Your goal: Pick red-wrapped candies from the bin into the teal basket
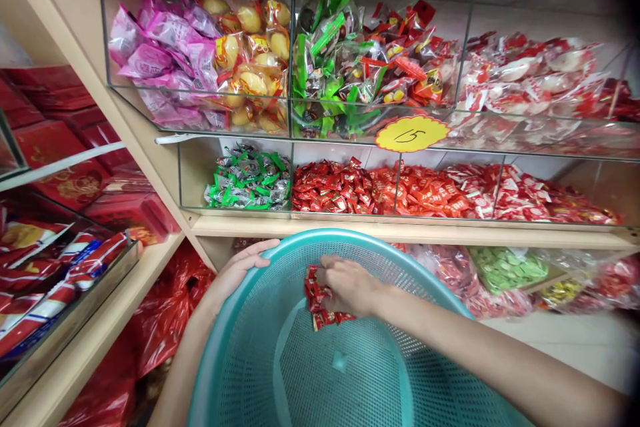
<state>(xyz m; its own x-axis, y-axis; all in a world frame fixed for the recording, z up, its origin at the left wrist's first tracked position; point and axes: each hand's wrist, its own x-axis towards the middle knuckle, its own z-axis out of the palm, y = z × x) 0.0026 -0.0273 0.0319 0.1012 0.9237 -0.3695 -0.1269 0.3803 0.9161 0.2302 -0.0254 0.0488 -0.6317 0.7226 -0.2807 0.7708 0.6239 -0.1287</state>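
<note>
A large teal plastic basket point(435, 267) with mesh walls fills the lower middle, tilted so that I look down into it. My left hand point(245, 265) grips its rim on the upper left side, fingers hooked over the edge. Inside the basket, my right hand point(347, 283) is closed over several red wrapped candies point(320, 303). They hang below and beside the fingers, over the basket's far wall and floor. The palm hides part of the candies. The rest of the visible basket floor holds nothing.
Clear-fronted bins of wrapped sweets span two shelves, with red candies point(335, 187) just beyond the basket. A yellow price tag point(413, 133) marked 15 hangs on the upper bins. Left, a wooden upright point(130, 127) divides off red boxes point(55, 147); bagged goods point(505, 270) lie below the shelf.
</note>
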